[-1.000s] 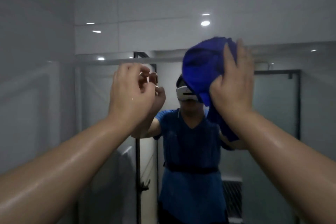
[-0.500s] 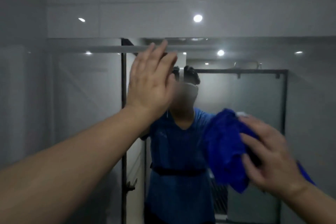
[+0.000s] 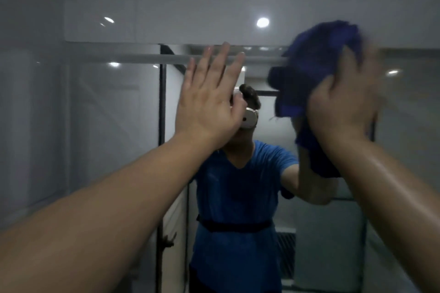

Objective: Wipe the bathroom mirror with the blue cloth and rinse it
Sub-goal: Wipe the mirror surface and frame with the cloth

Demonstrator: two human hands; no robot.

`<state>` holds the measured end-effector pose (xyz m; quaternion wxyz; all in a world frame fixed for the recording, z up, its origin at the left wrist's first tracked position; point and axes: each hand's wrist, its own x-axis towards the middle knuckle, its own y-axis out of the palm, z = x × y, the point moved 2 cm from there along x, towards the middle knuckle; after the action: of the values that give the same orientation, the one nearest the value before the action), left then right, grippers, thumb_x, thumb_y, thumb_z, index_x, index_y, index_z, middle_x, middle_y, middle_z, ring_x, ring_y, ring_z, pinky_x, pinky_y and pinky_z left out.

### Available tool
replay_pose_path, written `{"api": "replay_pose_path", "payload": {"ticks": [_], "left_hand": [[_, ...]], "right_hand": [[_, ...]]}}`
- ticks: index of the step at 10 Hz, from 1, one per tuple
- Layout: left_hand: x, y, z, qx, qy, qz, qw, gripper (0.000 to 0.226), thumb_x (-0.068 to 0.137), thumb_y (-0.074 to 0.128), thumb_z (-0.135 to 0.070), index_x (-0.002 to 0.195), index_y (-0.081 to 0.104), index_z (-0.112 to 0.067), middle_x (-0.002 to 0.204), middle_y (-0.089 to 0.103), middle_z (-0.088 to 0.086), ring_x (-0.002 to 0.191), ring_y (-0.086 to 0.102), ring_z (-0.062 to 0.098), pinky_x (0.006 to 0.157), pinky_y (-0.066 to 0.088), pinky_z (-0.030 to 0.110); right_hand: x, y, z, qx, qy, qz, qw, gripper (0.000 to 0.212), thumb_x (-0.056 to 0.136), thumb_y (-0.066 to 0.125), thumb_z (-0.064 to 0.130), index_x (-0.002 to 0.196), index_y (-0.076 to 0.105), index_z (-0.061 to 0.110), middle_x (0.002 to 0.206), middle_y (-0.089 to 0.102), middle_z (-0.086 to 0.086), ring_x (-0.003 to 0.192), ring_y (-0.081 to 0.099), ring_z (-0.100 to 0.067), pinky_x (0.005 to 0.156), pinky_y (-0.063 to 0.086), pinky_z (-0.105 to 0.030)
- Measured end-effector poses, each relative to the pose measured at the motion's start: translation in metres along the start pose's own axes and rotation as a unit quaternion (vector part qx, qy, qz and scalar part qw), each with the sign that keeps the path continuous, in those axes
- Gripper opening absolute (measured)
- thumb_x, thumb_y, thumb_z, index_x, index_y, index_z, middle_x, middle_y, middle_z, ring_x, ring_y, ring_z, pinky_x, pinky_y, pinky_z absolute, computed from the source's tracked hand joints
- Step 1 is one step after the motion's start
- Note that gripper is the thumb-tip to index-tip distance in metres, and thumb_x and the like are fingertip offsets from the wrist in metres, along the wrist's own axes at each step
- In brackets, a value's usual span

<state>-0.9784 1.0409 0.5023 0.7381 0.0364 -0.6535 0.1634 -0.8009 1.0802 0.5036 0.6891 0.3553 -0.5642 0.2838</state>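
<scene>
The left hand [image 3: 209, 104] is raised flat against the mirror [image 3: 114, 126], palm forward and fingers spread straight up, grasping nothing; its fingertips reach the mirror's top edge, left of centre. The right hand [image 3: 342, 107] is up at the right, pressing the cloth [image 3: 316, 62] to the glass with the palm; its fingers are blurred, yet they curl over the bunched blue fabric and grip it. The cloth sits high on the mirror, near the top right, its upper fold overlapping the edge where glass meets the wall tile [image 3: 166, 19]; a loose tail hangs down below the wrist, merging with its own reflection, so the exact lower end cannot be told. Both forearms stretch in from the near corners, the skin shiny; the hands are well apart, with the reflection of the person [image 3: 238, 185] between them, in a blue shirt with a dark band at the waist. Behind the reflection stands a dark-framed glass door [image 3: 162, 107] on the left; round ceiling lights show as bright spots on the tile and in the glass.
</scene>
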Motion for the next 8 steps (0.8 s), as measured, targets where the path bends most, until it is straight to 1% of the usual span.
{"api": "replay_pose_path", "payload": {"ticks": [1,2,3,4,5,6,7,8], "left_hand": [[0.000,0.001,0.001,-0.008,0.012,-0.017,1.000,0.065,0.105,0.040,-0.037,0.167,0.023,-0.028,0.176,0.015,0.001,0.163,0.009,0.026,0.132,0.008,0.051],[-0.001,-0.002,-0.001,-0.008,0.007,-0.023,1.000,0.064,0.105,0.040,-0.036,0.167,0.025,-0.027,0.176,0.017,0.002,0.163,0.012,0.026,0.132,0.008,0.051],[0.000,-0.006,-0.004,-0.003,0.005,-0.009,1.000,0.066,0.105,0.042,-0.036,0.167,0.022,-0.027,0.176,0.014,0.003,0.163,0.008,0.025,0.133,0.005,0.050],[-0.001,-0.008,-0.004,-0.004,0.008,-0.002,1.000,0.070,0.101,0.043,-0.037,0.167,0.025,-0.024,0.176,0.016,0.005,0.163,0.010,0.027,0.133,0.005,0.050],[-0.001,-0.008,-0.002,0.009,0.008,0.005,1.000,0.074,0.098,0.045,-0.041,0.167,0.026,-0.022,0.176,0.017,0.006,0.163,0.011,0.028,0.132,0.008,0.052],[0.003,-0.009,-0.001,0.013,0.009,0.009,1.000,0.074,0.098,0.042,-0.044,0.167,0.025,-0.023,0.176,0.016,0.005,0.163,0.011,0.027,0.131,0.011,0.053],[0.002,-0.009,-0.001,0.005,0.011,0.005,1.000,0.074,0.098,0.044,-0.042,0.167,0.026,-0.024,0.176,0.018,0.005,0.163,0.012,0.028,0.131,0.011,0.053],[0.003,-0.010,-0.001,0.003,0.012,0.004,1.000,0.074,0.097,0.046,-0.042,0.166,0.029,-0.022,0.175,0.020,0.006,0.163,0.014,0.029,0.131,0.011,0.053]], "right_hand": [[-0.023,0.011,-0.052,0.040,-0.097,0.146,0.984,0.052,0.088,0.057,0.019,0.137,0.068,0.008,0.162,0.047,-0.017,0.147,0.047,-0.039,0.122,0.037,-0.051],[-0.071,0.000,-0.062,0.073,-0.188,0.208,0.957,0.046,0.084,0.063,0.016,0.127,0.074,0.003,0.159,0.051,-0.018,0.146,0.049,-0.039,0.118,0.039,-0.056],[-0.120,-0.026,-0.105,0.086,-0.249,0.260,0.929,0.042,0.082,0.067,0.018,0.122,0.075,0.009,0.159,0.051,-0.016,0.149,0.048,-0.038,0.117,0.040,-0.058],[-0.127,-0.050,-0.156,0.071,-0.230,0.241,0.940,0.035,0.086,0.060,0.016,0.120,0.066,0.012,0.160,0.050,-0.018,0.148,0.049,-0.038,0.113,0.043,-0.060],[-0.097,-0.060,-0.186,0.046,-0.139,0.191,0.971,0.042,0.087,0.055,0.017,0.123,0.072,0.005,0.159,0.049,-0.015,0.141,0.054,-0.039,0.110,0.046,-0.062],[-0.016,-0.049,-0.191,0.023,0.034,0.079,0.996,0.056,0.087,0.047,0.026,0.136,0.064,0.005,0.157,0.048,-0.012,0.137,0.051,-0.036,0.120,0.035,-0.035],[0.042,-0.029,-0.168,-0.012,0.121,0.020,0.992,0.060,0.089,0.044,0.027,0.143,0.058,0.008,0.160,0.045,-0.016,0.140,0.049,-0.040,0.122,0.037,-0.043],[0.076,0.001,-0.111,-0.070,0.058,0.053,0.994,0.059,0.086,0.043,0.029,0.137,0.064,0.007,0.150,0.056,-0.020,0.134,0.054,-0.042,0.117,0.042,-0.052]]}}
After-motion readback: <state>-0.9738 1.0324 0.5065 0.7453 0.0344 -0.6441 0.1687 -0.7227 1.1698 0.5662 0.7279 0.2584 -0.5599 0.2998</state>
